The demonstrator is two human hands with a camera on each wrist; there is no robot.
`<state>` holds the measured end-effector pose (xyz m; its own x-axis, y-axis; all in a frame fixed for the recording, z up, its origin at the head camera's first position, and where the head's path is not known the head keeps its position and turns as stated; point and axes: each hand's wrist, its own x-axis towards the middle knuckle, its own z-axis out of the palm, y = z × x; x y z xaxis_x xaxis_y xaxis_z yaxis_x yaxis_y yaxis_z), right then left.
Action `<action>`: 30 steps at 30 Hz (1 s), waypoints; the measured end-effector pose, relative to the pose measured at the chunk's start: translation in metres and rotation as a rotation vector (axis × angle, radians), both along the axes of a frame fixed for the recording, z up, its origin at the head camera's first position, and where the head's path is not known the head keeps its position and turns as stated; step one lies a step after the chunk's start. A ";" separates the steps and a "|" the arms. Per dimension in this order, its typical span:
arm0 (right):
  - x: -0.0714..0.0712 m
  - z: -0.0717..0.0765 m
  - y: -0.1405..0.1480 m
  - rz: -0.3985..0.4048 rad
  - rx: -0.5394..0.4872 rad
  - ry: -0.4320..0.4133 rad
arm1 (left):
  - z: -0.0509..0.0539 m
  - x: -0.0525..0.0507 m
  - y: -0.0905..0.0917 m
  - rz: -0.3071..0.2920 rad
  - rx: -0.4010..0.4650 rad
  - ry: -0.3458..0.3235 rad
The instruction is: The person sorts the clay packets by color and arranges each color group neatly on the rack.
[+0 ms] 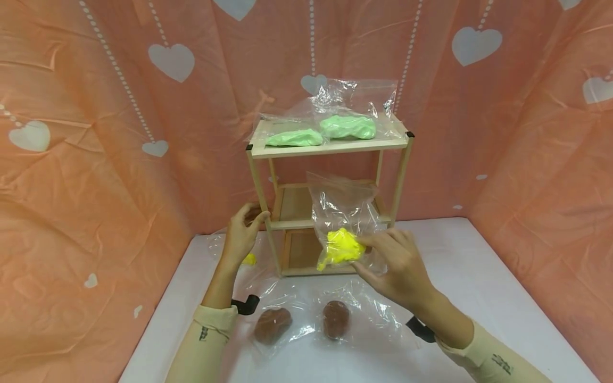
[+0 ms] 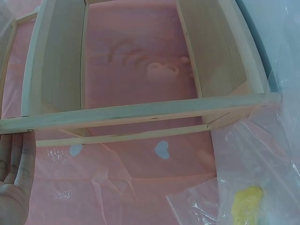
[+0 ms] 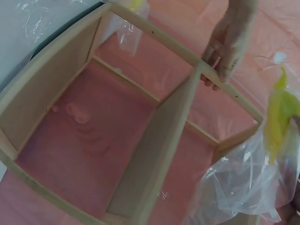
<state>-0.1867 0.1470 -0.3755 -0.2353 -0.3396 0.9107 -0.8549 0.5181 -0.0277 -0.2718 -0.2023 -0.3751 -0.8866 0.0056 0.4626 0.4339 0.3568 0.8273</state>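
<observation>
Bag of yellow putty (image 1: 343, 246): clear plastic, lifted off the tabletop (image 1: 479, 298), in front of the rack's middle shelf (image 1: 294, 205). Right hand (image 1: 402, 263) pinches it, thumb and fingers at the lump's right edge. Upper film stands loose above the grip; whether it touches the shelf rail, cannot tell. Left hand (image 1: 243, 231) grips the left front post (image 1: 258, 186) of the wooden rack (image 1: 330, 149) near middle-shelf height.

Risks, as judged. Loose film could snag on the shelf's front rail if the bag goes in there, folding the plastic or stopping it short. Pinch sits to one side of a soft, probably sagging lump; too light a hold could let it slip or swing. Rack looks light: a knock with the left hand's support gone might shift it and disturb the green putty bags (image 1: 348, 127) on top. Right forearm passes near the brown-lump bags (image 1: 336, 319); a low sweep could drag their film.

Count, outward from the hands: yellow bags, two, the second yellow bag (image 1: 249, 259) on the tabletop left of the rack; rack, one, three tiers; green bags, two, top tier; brown bags, two, tabletop in front.
</observation>
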 end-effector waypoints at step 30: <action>-0.081 0.000 -0.069 -0.107 -0.021 -0.159 | 0.000 -0.001 0.001 -0.001 0.006 0.023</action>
